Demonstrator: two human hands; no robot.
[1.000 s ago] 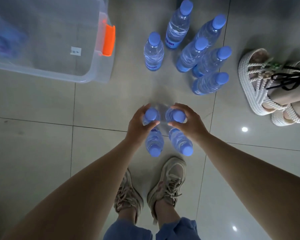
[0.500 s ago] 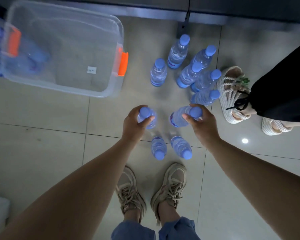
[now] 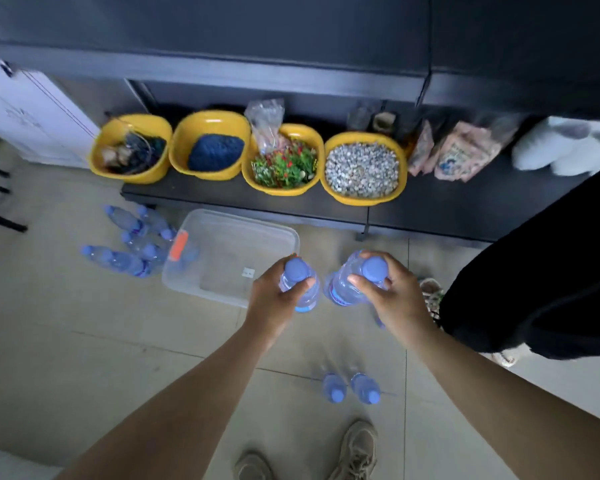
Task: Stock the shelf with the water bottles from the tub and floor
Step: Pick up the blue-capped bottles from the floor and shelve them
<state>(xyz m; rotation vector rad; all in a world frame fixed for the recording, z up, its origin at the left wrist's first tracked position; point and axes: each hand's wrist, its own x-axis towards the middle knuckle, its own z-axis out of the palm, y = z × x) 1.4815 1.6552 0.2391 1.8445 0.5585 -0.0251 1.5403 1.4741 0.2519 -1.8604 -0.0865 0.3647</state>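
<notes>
Seen from above, a person's left hand (image 3: 274,299) grasps a blue-capped water bottle (image 3: 300,285) near its neck, and the right hand (image 3: 392,299) grasps a second bottle (image 3: 352,284) the same way. Both are held in the air above the tiled floor (image 3: 66,341), in front of a low dark shelf (image 3: 447,206) carrying four yellow bowls (image 3: 362,168). A clear plastic tub (image 3: 229,251) sits on the floor by the shelf's front edge. Two bottles (image 3: 350,388) stand near the person's shoes; more bottles (image 3: 132,237) lie left of the tub.
</notes>
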